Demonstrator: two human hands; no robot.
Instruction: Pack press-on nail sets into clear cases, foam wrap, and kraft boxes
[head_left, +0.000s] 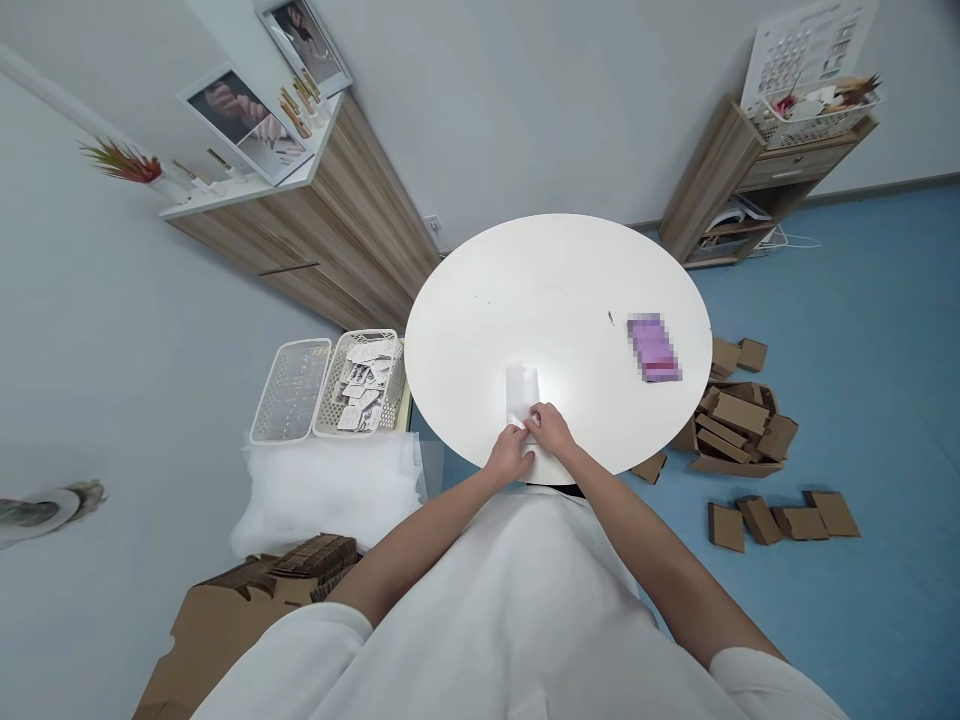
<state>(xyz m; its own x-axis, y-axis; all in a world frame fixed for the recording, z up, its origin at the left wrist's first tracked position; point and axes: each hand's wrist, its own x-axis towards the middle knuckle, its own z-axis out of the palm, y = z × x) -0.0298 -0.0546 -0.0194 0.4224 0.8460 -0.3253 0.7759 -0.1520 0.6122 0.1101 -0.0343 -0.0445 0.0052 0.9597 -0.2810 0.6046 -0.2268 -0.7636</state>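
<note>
A thin, translucent white packing sheet (517, 388), narrow and seemingly folded, lies on the round white table (480, 290) near its front edge. My left hand (510, 456) pinches the sheet's near end between closed fingers. Just right of it and slightly farther up, my right hand (550, 430) grips the same end, its fingertips almost meeting those of the left. Whether anything is wrapped inside the sheet cannot be made out, since the fingers cover its near part.
A pixelated purple item (654, 348) lies at the table's right. On the left are a basket of printed packets (365, 385), a basket of clear pieces (291, 390), and stacked white sheets (330, 490). Flat cardboard (225, 620) stands lower left; small brown boxes (739, 425) sit on the floor at right.
</note>
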